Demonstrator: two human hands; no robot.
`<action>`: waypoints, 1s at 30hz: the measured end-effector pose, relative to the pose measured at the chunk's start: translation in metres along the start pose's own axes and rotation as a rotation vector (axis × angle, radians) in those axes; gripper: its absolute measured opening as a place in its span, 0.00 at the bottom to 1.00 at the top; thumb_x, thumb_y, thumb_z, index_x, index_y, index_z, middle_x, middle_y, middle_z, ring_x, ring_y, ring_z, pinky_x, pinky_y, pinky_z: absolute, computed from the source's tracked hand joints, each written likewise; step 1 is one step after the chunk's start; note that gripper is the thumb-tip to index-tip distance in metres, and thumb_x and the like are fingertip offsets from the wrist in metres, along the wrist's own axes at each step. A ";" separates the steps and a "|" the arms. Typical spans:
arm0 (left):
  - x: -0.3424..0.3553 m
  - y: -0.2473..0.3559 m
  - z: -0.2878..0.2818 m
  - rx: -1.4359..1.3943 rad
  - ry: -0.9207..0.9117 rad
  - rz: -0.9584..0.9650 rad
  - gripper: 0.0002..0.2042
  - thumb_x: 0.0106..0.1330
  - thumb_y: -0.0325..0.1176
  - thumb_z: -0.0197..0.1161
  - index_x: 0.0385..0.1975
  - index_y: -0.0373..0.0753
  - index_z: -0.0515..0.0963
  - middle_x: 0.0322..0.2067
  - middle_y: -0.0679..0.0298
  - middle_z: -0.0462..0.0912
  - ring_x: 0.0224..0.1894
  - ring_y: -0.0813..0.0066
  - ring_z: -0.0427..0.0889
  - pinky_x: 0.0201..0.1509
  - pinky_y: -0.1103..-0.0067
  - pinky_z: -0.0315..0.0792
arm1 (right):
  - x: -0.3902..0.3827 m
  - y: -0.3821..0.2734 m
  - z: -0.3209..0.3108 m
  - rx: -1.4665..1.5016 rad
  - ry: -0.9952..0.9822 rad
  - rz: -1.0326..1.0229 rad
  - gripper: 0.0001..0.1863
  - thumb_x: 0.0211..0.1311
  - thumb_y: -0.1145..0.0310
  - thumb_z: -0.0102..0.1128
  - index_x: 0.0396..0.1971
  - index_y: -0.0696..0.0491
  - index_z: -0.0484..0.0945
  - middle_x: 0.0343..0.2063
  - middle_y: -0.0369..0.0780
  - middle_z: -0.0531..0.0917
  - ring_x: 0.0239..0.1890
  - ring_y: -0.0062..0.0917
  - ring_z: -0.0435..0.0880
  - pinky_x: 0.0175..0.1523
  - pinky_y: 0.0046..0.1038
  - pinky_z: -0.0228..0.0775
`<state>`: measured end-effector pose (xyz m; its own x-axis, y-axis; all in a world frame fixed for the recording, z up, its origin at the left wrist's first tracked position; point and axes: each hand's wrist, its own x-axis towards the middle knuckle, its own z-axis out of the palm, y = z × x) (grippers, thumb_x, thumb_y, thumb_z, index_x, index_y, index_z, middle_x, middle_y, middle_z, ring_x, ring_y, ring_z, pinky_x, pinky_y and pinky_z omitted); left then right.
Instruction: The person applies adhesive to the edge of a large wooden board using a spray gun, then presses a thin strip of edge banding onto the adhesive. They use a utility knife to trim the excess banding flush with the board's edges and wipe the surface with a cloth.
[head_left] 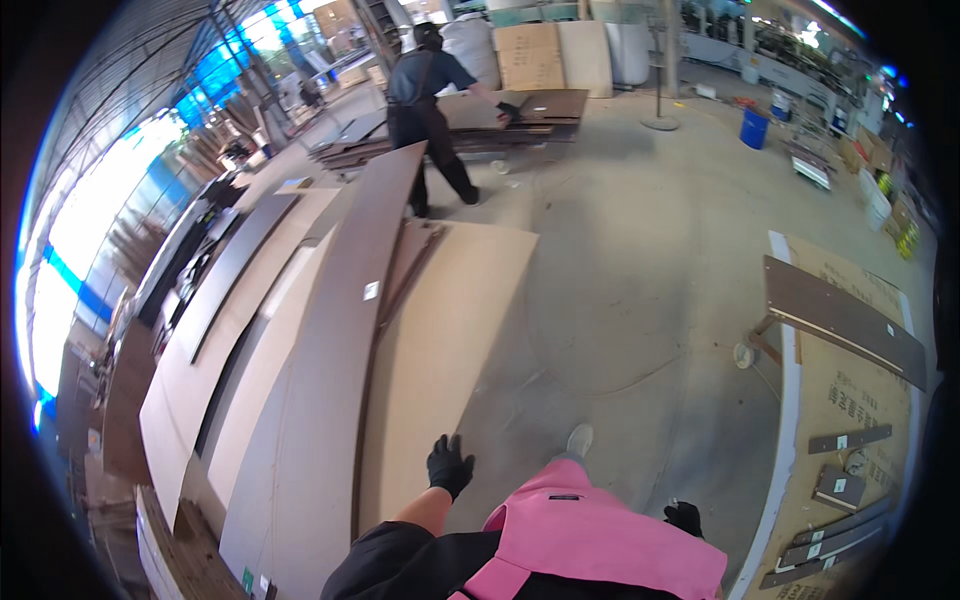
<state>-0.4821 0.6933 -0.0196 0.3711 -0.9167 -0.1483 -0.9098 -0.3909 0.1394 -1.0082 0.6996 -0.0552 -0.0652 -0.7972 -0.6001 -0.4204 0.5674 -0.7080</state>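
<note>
My left hand [450, 466], in a black glove, is open with its fingers apart and nothing in it. It is over the right edge of a pale wood board [440, 330]; whether it touches the board I cannot tell. Just left of that lies a long brown panel [350, 260] with a small white label. My right hand [684, 517], also gloved in black, hangs low beside the pink apron [600, 535]. Its fingers look curled, with a small pale spot at their tips; what they hold, if anything, is too small to make out.
A person [425, 100] in dark clothes stands ahead at a stack of brown panels [545, 105]. At right, a dark panel [845, 315] and several labelled strips lie on a cardboard-topped table [815, 390]. A blue bucket [754, 128] stands on the floor farther back.
</note>
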 end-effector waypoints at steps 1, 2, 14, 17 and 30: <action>0.019 0.024 0.006 0.027 -0.017 0.148 0.31 0.59 0.48 0.59 0.61 0.40 0.63 0.62 0.45 0.62 0.61 0.46 0.64 0.60 0.57 0.63 | 0.008 -0.006 -0.004 -0.015 0.011 0.052 0.10 0.54 0.70 0.58 0.34 0.60 0.76 0.20 0.44 0.80 0.17 0.31 0.81 0.19 0.33 0.72; 0.037 0.045 0.014 -0.011 -0.054 0.218 0.31 0.59 0.48 0.58 0.61 0.40 0.63 0.61 0.44 0.62 0.60 0.45 0.65 0.59 0.57 0.63 | 0.015 -0.010 -0.009 -0.011 0.023 0.073 0.10 0.54 0.70 0.58 0.34 0.60 0.76 0.19 0.44 0.80 0.17 0.31 0.81 0.19 0.33 0.72; 0.393 0.190 0.169 0.178 -0.782 1.723 0.11 0.60 0.38 0.54 0.38 0.41 0.78 0.39 0.53 0.81 0.42 0.55 0.79 0.46 0.65 0.73 | 0.044 -0.029 -0.124 0.035 0.534 0.508 0.25 0.48 0.45 0.62 0.38 0.50 0.81 0.38 0.46 0.83 0.43 0.43 0.81 0.47 0.40 0.72; 0.451 0.276 0.132 0.493 -0.725 1.479 0.08 0.56 0.35 0.54 0.31 0.41 0.77 0.31 0.51 0.79 0.36 0.51 0.79 0.41 0.61 0.72 | 0.032 -0.038 -0.121 0.240 0.704 0.457 0.22 0.48 0.52 0.63 0.38 0.52 0.77 0.25 0.43 0.83 0.28 0.35 0.83 0.38 0.34 0.74; 0.280 0.528 0.104 0.193 -0.794 1.543 0.17 0.66 0.35 0.54 0.50 0.34 0.74 0.48 0.49 0.78 0.53 0.55 0.76 0.55 0.70 0.72 | 0.035 0.154 -0.245 0.726 1.183 0.616 0.29 0.44 0.64 0.70 0.47 0.55 0.70 0.37 0.50 0.81 0.43 0.45 0.80 0.47 0.40 0.72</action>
<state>-0.8774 0.2389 -0.0893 -0.9018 -0.1232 -0.4143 -0.3397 0.7949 0.5028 -1.2973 0.7084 -0.0945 -0.8737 0.0936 -0.4775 0.4433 0.5575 -0.7019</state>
